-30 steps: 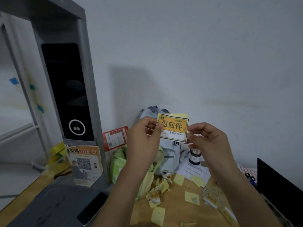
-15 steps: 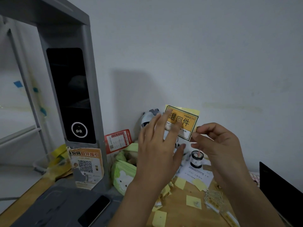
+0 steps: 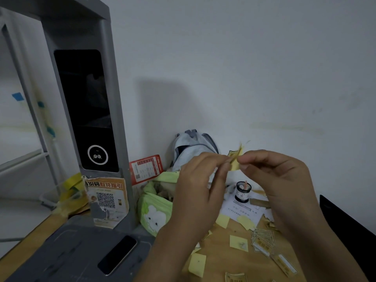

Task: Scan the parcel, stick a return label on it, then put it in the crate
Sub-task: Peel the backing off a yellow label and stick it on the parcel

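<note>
The left hand (image 3: 200, 192) and right hand (image 3: 278, 180) both pinch the yellow label (image 3: 236, 159) between their fingertips, so peeling it slowly from one corner (no parcel or crate shows anywhere near the hands) should keep it from curling onto itself.
</note>
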`<state>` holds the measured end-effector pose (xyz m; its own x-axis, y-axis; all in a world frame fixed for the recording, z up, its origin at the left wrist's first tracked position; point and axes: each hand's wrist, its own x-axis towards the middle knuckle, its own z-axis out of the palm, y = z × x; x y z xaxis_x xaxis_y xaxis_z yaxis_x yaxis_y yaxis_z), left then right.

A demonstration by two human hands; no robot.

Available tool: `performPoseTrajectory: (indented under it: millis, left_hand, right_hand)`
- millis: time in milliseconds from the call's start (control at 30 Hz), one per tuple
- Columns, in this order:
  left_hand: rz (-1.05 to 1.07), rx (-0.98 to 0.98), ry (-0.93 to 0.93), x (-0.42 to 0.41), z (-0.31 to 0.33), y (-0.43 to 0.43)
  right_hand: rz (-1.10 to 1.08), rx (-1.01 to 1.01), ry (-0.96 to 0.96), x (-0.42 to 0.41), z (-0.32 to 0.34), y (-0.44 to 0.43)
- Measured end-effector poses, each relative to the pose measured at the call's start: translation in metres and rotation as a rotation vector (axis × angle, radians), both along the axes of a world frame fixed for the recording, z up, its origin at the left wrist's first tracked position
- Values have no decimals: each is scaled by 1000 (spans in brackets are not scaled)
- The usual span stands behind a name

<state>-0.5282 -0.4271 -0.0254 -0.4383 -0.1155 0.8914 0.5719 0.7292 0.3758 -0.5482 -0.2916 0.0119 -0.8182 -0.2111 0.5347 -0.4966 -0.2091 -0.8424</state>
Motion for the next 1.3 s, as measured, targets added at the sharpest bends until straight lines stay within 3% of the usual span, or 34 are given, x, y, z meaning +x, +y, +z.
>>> performPoseTrajectory:
  millis: [333,500,600,933,1100,1300]
  left_hand:
    - [-70,366,-104,3,-1,-15]
    - [-150,801,-115,4,1,-22]
    - [-175,922,-112,3,-1,-28]
    - [-226,1004,-150,-7,-12,-33]
    - [-226,875,-239,-9,-16,-32]
    - [-196,922,-337,-11,-27,-34]
  right_hand:
    - [-54,34,111,-10,-5,7]
    - [-104,39,79,-14,-6,16]
    - [-131,41,54,-14,-8,21]
    - [-113,-15,-101,-36,-29,31]
    - [-102,-47,-307,-62,-58,29]
    - [-134,-91,-640,-103,-115,24]
